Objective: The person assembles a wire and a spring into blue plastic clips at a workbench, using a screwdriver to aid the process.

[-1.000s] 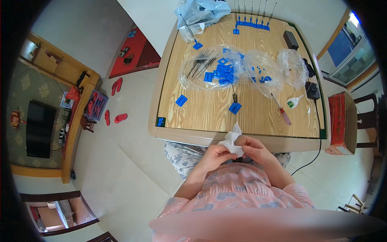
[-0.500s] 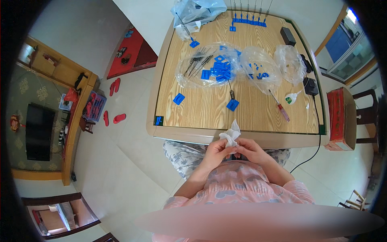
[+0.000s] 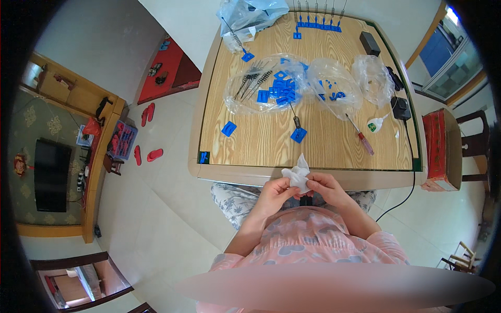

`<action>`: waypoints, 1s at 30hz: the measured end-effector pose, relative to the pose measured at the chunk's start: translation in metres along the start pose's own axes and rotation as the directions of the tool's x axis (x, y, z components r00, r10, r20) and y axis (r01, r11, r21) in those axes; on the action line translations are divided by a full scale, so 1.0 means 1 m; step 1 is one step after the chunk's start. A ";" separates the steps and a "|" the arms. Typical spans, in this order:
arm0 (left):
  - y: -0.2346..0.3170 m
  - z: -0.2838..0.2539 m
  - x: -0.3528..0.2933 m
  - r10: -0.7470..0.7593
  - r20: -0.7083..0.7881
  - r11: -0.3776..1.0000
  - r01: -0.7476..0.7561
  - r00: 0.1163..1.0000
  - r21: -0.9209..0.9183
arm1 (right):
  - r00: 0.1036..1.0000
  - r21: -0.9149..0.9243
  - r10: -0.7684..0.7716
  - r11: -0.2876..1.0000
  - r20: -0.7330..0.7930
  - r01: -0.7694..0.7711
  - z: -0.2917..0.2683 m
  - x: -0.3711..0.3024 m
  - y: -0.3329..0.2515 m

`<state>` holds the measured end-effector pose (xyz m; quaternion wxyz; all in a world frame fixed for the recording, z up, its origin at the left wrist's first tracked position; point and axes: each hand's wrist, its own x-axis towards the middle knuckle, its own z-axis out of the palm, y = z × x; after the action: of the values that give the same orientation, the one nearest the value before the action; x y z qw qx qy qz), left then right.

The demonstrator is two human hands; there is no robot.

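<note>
A crumpled white tissue [image 3: 299, 176] is pinched between my two hands, just past the near table edge and above my lap. My left hand [image 3: 276, 194] grips its left side with curled fingers. My right hand [image 3: 324, 187] holds the right side between thumb and fingers. Beyond them on the table stands a blue square base [image 3: 298, 135] with a dark spring and thin rod on it. Further left lies a loose blue square piece [image 3: 228, 129]. A screwdriver [image 3: 365, 143] with a clear reddish handle rests to the right.
On the wood-grain table [image 3: 250, 148], a clear plastic bag [image 3: 235, 107] carries blue pieces and spring rods. Another clear bag [image 3: 355, 101] holds small blue parts. Several spring rods stand in a blue row [image 3: 319, 26] at the back. A black box [image 3: 370, 43] and cable sit right.
Both hands have shifted slightly, and the tissue is spread wider between them, less twisted than before. The view has moved a little; the things on the table stay put.
</note>
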<state>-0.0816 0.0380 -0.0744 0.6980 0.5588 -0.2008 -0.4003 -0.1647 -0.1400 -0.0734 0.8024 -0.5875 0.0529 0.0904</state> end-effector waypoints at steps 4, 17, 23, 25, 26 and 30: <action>0.003 -0.001 0.001 -0.014 -0.008 1.000 0.014 1.000 0.013 | 0.999 0.002 -0.009 1.000 -0.048 0.009 -0.006 0.001 -0.001; 0.000 -0.035 0.007 -0.039 -0.172 0.895 -0.042 0.984 -0.443 | 0.897 -0.280 -0.142 0.960 -0.418 0.022 -0.041 0.022 0.021; -0.003 -0.033 0.007 -0.001 -0.188 0.906 -0.078 0.982 -0.415 | 0.842 -0.555 -0.326 0.831 -0.430 0.039 -0.031 0.026 0.022; -0.005 -0.034 0.006 -0.010 -0.201 0.933 -0.063 0.980 -0.353 | 0.820 -0.548 -0.370 0.832 -0.437 0.083 -0.028 0.028 0.024; -0.006 -0.035 0.005 -0.017 -0.214 0.956 -0.047 0.977 -0.291 | 0.796 -0.543 -0.412 0.830 -0.444 0.127 -0.027 0.029 0.024; -0.018 -0.035 0.004 0.016 -0.244 0.998 -0.032 0.970 -0.060 | 0.805 -0.500 -0.440 0.840 -0.398 0.212 -0.017 0.024 0.016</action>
<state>-0.0601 0.0558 -0.1017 0.7396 0.5786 -0.1075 -0.3264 -0.1443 -0.1492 -0.0985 0.6135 -0.7530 0.1320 -0.1980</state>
